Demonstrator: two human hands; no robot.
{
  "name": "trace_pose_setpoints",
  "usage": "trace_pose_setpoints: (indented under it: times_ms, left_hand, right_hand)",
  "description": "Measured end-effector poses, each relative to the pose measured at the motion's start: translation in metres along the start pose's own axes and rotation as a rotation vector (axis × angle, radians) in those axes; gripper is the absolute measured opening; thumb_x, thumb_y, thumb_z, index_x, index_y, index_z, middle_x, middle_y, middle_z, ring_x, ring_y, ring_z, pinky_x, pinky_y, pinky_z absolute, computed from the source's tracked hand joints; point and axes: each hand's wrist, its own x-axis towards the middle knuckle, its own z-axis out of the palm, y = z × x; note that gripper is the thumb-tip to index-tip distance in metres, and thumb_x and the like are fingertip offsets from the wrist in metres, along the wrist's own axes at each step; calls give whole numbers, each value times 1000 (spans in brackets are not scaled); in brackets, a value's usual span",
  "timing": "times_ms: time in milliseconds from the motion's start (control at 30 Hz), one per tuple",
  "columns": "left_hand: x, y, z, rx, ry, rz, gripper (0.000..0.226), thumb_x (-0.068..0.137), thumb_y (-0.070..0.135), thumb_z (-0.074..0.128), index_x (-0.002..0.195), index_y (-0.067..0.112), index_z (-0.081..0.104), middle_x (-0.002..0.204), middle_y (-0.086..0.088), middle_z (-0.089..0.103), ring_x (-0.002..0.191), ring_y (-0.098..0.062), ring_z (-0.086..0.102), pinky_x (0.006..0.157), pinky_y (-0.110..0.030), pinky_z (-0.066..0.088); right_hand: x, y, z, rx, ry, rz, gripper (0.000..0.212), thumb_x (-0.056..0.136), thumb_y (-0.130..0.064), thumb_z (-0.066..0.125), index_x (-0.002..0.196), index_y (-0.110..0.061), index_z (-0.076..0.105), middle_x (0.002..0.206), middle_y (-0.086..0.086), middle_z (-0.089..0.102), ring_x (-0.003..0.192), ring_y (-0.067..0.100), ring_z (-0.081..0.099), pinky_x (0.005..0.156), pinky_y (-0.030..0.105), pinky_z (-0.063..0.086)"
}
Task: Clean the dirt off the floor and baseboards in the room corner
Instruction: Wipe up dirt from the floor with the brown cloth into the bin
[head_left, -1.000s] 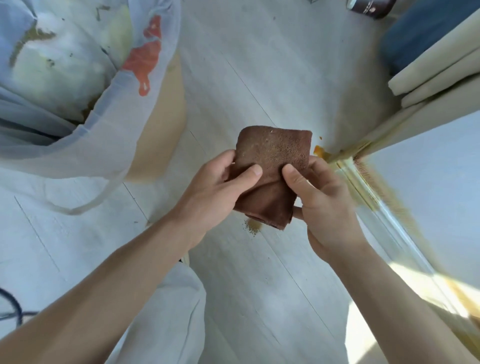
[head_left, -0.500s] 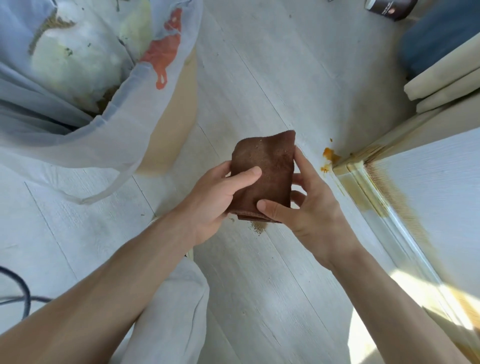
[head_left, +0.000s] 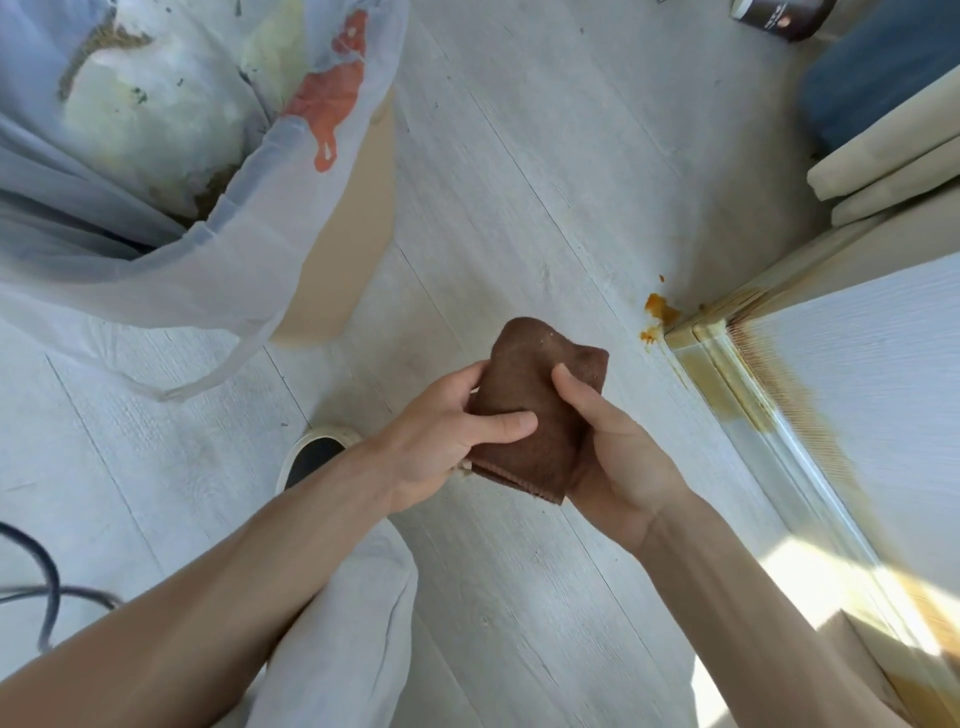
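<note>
— Brown cloth (head_left: 535, 410), folded thick, sits mid-frame between both hands. Half a second ago it stood flatter with my right fingers straight behind it; now it's bunched into a narrower pad.

— So you've refolded it. Who's holding what?

— My left hand (head_left: 441, 431) grips its left edge, thumb pressed across the front. My right hand (head_left: 608, 441) cups it from beneath and the right side, thumb hooked over the top. Both are closed round the cloth.

— And the dirt?

— Orange smear (head_left: 657, 312) lies on the floor (head_left: 519, 182) up and right of the cloth, touching the corner where the baseboard (head_left: 727, 374) begins. Brownish staining runs down that baseboard toward the lower right of the frame. The cloth is off the floor, near the smear but not touching it.

— Meaning?

— I judge I've turned up a fresher face, so wiping comes next; the mess looks untouched.

— Anything else around?

— A bin bag (head_left: 156, 234) with rubbish fills the upper left, and a shoe toe (head_left: 317, 447) shows just left of my left wrist.
</note>
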Motion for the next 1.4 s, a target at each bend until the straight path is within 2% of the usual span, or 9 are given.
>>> trace_pose_setpoints:
  times_ms: [133,233,400,567,733,933,1067,1200,1400]
  left_hand:
    - [1,5,4,281,-36,-15,38,94,20,74,130,27,65,124,-3,73,117,-22,69,110,-53,49]
    - [4,16,-5,550,99,17,49,96,38,69,143,34,56,141,14,59,125,-7,59,109,-38,48]
    - [-2,23,-39,445,192,6,28,100,30,65,127,35,68,120,10,72,105,-8,70,96,-29,55]
    - [-2,15,-45,416,209,-25,24,101,22,62,123,30,70,113,7,76,100,-14,73,97,-34,54]
    - [-3,8,-46,393,250,-48,25,102,19,61,124,28,68,112,5,76,98,-15,74,97,-35,54]
    - [-12,-1,-58,339,367,-20,25,102,15,58,121,27,69,107,5,77,94,-15,74,90,-31,56]
    - [-19,-8,-67,289,451,10,26,100,11,57,117,26,71,102,5,78,92,-17,75,88,-34,56]
    - [-31,-10,-83,251,549,44,25,100,9,56,113,23,72,98,4,79,90,-20,75,86,-34,57]
    - [-47,-15,-99,188,671,54,29,98,5,53,112,22,72,96,2,79,85,-21,75,87,-37,59]
  right_hand:
    - [2,6,-16,3,166,-82,36,103,-21,58,129,3,64,122,25,71,113,39,70,88,51,61]
    - [-4,5,-43,-130,361,-194,28,98,-16,67,123,-2,67,114,16,76,107,35,73,84,50,62]
    - [-31,30,-117,-399,662,-90,29,88,-15,78,116,-17,69,109,9,76,102,33,73,89,53,61]
    - [-46,72,-148,-544,860,11,26,91,-18,73,115,-19,62,110,12,70,95,34,70,82,53,61]
    - [1,92,-109,-742,800,-115,43,90,-20,74,128,-21,54,107,-2,64,90,17,63,73,36,56]
    - [41,81,-74,-838,671,-272,26,92,-22,71,112,-21,54,93,-13,61,81,7,61,58,13,42]
    - [50,63,-67,-867,565,-279,24,91,-23,74,109,-25,58,99,-8,66,86,15,68,69,26,54]
    - [47,0,-69,-858,608,-342,14,92,-15,68,105,-13,62,95,0,67,90,23,68,60,29,52]
    - [149,-97,-29,-1350,605,-513,32,91,-11,56,123,-13,56,106,6,60,94,27,55,74,32,41]
